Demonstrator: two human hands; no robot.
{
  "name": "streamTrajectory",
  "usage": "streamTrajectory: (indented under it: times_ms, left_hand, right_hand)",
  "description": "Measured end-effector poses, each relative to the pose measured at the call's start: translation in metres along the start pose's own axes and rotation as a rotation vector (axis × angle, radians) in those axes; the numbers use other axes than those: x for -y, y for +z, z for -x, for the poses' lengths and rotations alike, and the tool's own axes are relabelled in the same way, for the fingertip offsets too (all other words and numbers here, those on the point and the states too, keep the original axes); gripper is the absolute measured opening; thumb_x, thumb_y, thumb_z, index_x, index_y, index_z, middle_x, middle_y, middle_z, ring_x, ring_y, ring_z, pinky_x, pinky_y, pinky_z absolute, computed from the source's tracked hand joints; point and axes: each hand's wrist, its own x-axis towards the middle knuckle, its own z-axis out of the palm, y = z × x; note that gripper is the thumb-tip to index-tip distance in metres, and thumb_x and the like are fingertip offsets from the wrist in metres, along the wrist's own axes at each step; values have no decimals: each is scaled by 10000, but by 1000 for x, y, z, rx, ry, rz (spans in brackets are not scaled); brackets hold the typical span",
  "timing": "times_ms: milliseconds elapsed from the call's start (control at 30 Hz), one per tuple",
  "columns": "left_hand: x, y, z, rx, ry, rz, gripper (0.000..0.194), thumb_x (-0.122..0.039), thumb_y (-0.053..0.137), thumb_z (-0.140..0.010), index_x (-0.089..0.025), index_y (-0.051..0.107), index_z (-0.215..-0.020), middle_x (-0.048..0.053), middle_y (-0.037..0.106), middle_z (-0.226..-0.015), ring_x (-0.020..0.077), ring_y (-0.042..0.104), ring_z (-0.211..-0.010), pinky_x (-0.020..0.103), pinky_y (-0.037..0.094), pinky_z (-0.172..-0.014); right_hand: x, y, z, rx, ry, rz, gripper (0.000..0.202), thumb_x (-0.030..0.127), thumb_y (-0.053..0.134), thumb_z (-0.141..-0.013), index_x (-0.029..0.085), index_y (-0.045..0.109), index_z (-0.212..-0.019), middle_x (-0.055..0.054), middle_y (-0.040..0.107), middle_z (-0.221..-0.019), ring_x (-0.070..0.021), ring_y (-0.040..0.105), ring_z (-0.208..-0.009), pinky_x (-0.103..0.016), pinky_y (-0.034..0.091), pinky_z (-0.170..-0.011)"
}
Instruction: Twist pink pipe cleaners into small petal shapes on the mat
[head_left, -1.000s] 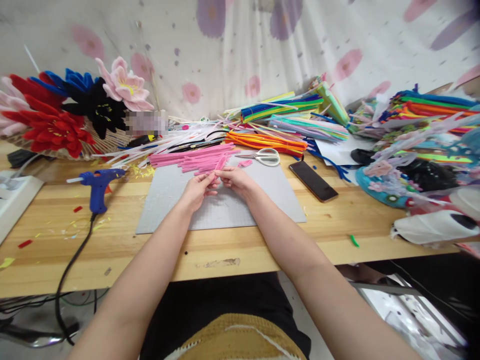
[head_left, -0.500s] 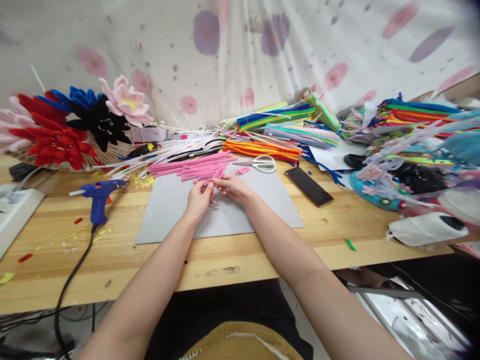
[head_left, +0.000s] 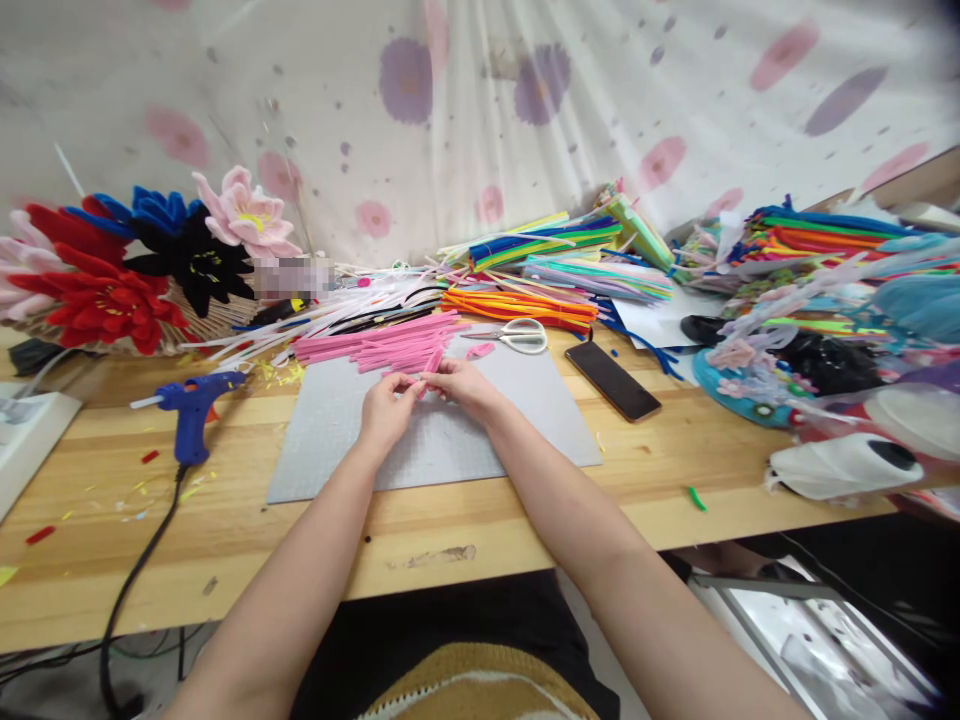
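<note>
Over the grey cutting mat (head_left: 315,440) my two hands meet, fingertips pinched on a pink pipe cleaner (head_left: 432,366). My left hand (head_left: 386,405) is closed on its lower left part. From the other side my right hand (head_left: 465,385) closes its thumb and fingers on the same piece. Fingers hide much of its shape. Just beyond lies a pile of pink pipe cleaners (head_left: 360,343). A small folded pink piece (head_left: 480,350) rests to the right of the pile, beside white-handled scissors (head_left: 523,337).
A blue glue gun (head_left: 193,410) with its cable lies left, near a white power strip (head_left: 37,440). A phone (head_left: 613,380) is right of the mat. Bundles of coloured pipe cleaners (head_left: 525,310) line the back. Fuzzy flowers (head_left: 112,310) stand back left, a white thread spool (head_left: 844,465) right.
Both hands still pinch the pink pipe cleaner, with the fingers slightly shifted. The whole view has moved a little; the things on the table keep their places.
</note>
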Motion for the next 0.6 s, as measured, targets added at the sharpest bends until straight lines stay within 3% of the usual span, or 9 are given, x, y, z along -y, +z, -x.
streamTrajectory:
  times_ms: [167, 367, 600]
  left_hand:
    - [-8, -1, 0, 64, -140, 276, 291, -396, 740, -588, -145, 594, -602, -3, 593, -586, 106, 544, -556, 244, 487, -574]
    - [-14, -7, -1, 97, -211, 346, 349, -399, 804, -498, -124, 604, -574, 0, 595, -566, 90, 537, -535, 236, 490, -574]
    - [-17, -9, -1, 212, -311, 490, 299, -366, 807, -543, -122, 654, -625, 14, 602, -616, 90, 548, -571, 213, 515, -527]
  right_hand:
    - [3, 0, 3, 36, 8, 10, 411, 461, 770, -525, 141, 530, -622, 58, 489, -491, -40, 390, -441, -192, 277, -432]
    - [7, 0, 7, 103, -20, 34, 376, 444, 753, -562, 149, 545, -666, 55, 491, -539, -56, 421, -491, -202, 327, -466]
    - [3, 0, 5, 158, -33, -57, 354, 435, 734, -605, 151, 538, -681, 61, 479, -551, -34, 320, -460, -191, 227, -444]
